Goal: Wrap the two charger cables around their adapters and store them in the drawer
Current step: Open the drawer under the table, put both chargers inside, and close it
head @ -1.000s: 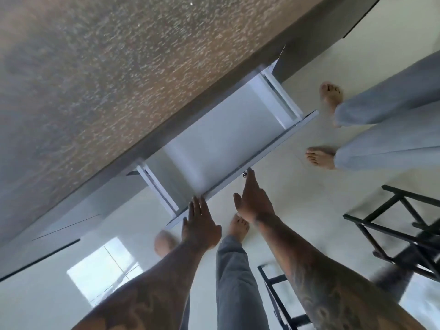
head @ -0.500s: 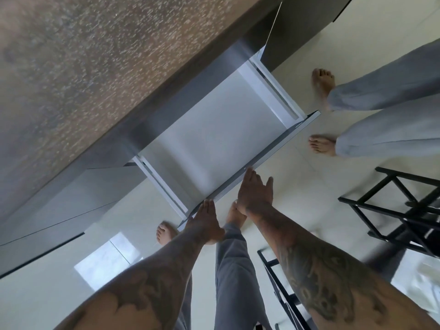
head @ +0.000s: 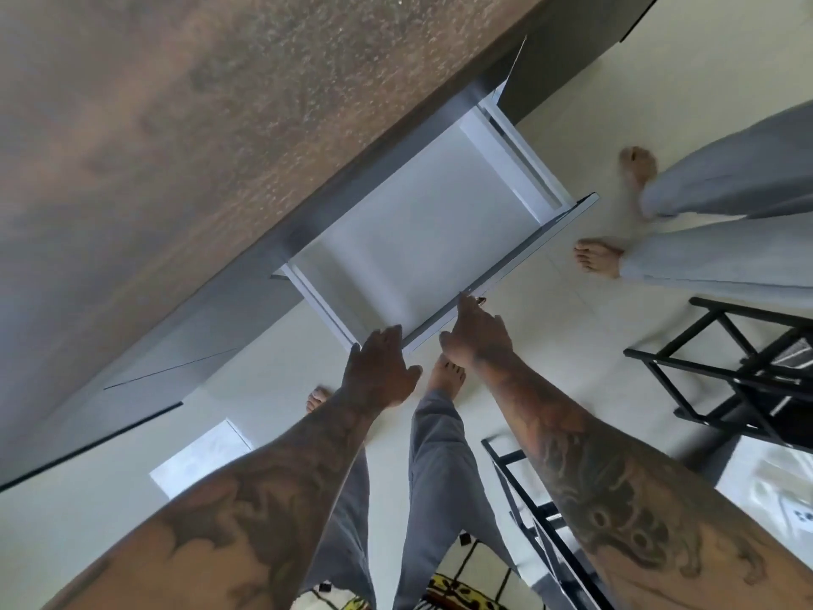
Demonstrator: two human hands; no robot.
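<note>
Drawer (head: 422, 231) open, front running lower-left to upper-right; both hands' fingers straight on front edge: left hand (head: 380, 367), right hand (head: 477, 334).

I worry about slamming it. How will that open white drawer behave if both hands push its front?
The drawer probably glides straight on its side rails. It looks bare inside, so likely light and quick. The left hand and right hand sit off-centre, so slight skewing is possible.

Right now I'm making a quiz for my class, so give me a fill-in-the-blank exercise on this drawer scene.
1. The white drawer under the counter stands ____.
2. Both hands, the left hand and the right hand, rest with straight fingers on the drawer's ____ edge.
3. The part of the drawer's inside that shows holds ____ chargers.
4. The second person's feet are ____.

Missing words: open; front; no; bare
</note>
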